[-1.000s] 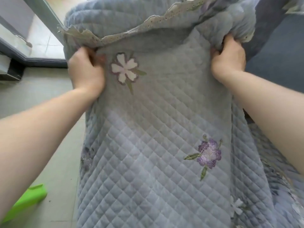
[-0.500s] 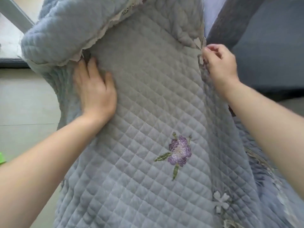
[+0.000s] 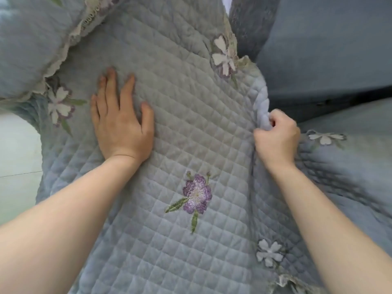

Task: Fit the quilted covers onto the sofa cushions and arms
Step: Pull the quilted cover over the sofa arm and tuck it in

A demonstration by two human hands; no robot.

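**Flat palm, pinched edge**

The left grip was spread, its straight fingers pressing flat on the grey-blue diamond-quilted fabric cover, which stretched under and between both grips. The right grip was curled, pinching the cover's rolled edge. An embroidered purple flower sat between the wrists. The plain blue-grey sofa cushion lay beyond the right grip.

Soft, even daylight fills the view, brightest at the left, where the pale floor is almost washed out. The quilted cover shows gentle shading between its stitched squares, and the left hand casts a faint shadow beside its thumb. Fabric near the right hand smears with blur. Wide-angle distortion bends the forearms and edges.
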